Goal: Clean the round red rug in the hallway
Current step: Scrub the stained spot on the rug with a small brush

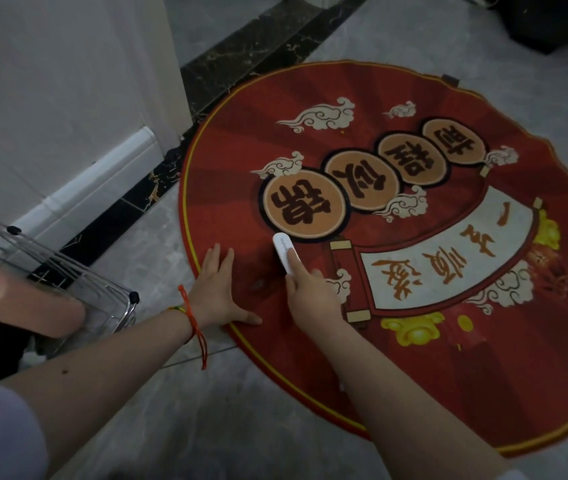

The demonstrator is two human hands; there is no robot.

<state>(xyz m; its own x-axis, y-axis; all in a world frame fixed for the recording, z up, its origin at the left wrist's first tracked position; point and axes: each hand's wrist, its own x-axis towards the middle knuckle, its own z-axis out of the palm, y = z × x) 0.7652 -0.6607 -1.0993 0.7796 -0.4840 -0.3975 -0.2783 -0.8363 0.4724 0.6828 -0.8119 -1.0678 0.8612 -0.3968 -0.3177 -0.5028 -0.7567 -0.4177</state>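
Note:
The round red rug [414, 358] with a yellow border, orange character discs and a white scroll design lies on the grey marble floor. My left hand [218, 292] lies flat on the rug's near-left edge, fingers straight and pressing down; a red string bracelet circles its wrist. My right hand [310, 294] grips a small white oblong cleaning tool [286, 253], whose tip rests on the rug just below the nearest orange disc.
A white wall with baseboard [102, 181] stands at left, above a black marble floor strip [241, 60]. A metal wire rack [68, 271] sits on the floor left of the rug. A dark object [549, 19] stands at the far right corner.

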